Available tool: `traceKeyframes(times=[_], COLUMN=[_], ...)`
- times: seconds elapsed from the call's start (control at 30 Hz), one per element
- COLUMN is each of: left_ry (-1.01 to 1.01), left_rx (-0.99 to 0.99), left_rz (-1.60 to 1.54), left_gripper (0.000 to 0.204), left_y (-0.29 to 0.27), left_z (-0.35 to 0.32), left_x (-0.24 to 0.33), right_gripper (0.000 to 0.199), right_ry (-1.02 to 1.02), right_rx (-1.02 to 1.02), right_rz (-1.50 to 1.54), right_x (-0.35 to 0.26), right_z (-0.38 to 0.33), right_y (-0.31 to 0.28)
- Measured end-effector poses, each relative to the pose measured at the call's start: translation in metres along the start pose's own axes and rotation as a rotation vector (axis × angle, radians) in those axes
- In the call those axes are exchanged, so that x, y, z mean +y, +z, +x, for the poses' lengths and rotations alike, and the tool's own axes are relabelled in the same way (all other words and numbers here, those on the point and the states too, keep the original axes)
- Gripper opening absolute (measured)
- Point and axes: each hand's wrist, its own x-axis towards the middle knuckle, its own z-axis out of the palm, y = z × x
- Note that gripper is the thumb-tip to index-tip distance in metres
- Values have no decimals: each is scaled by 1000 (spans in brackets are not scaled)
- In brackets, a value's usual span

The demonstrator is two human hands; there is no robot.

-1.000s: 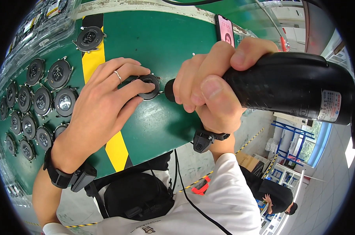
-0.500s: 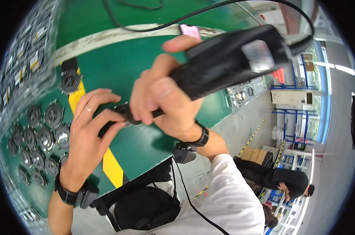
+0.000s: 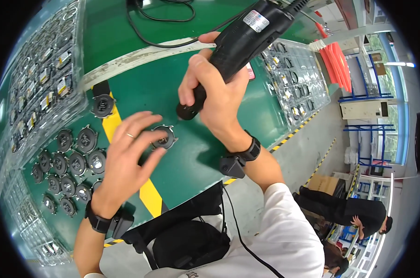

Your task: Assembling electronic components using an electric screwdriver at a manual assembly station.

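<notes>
My right hand (image 3: 219, 95) is wrapped around a black corded electric screwdriver (image 3: 240, 44), its nose pointing down and toward the left, raised above the green bench mat. Below and left of the nose, a round black watch-case part (image 3: 167, 140) with small metal lugs lies on the mat. My left hand (image 3: 132, 155), slightly blurred, is over this part with fingers spread; the index fingertip covers some of it and the thumb is at its near side. Whether the fingertips touch it I cannot tell. A similar round part (image 3: 103, 106) lies on the yellow-and-black tape farther left.
Several more round parts (image 3: 77, 163) are grouped at the left. Clear plastic trays of small components (image 3: 47, 69) stack at the far left; another tray (image 3: 293, 81) lies at the right edge. A black cable (image 3: 173, 45) curls at the back. A person (image 3: 353, 213) stands off to the right.
My right hand has lifted the screwdriver away from the round part, up and to the right. My left fingers have loosened from the part, which now shows on the mat.
</notes>
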Motion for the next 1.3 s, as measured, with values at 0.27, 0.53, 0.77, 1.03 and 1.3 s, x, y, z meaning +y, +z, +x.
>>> traceKeyframes(times=[0.27, 0.53, 0.77, 1.03, 1.3], left_ry=[168, 144, 244, 293, 288], left_rx=[-258, -202, -261, -266, -268], left_rz=[-157, -45, -22, -96, -164], left_gripper=[25, 20, 24, 24, 26], left_y=[-3, -1, 17, 24, 26], left_z=[-13, -24, -32, -40, -41], left_x=[-9, 4, 12, -2, -3], right_gripper=[39, 67, 68, 30, 33], right_ry=[232, 232, -621, 511, 665], right_rx=[34, -75, -165, -1036, -715], right_rz=[-282, -823, -1779, -96, -37], right_x=[15, 68, 61, 44, 43], right_z=[23, 47, 56, -11, -7], right_y=[-9, -61, -49, 38, 1])
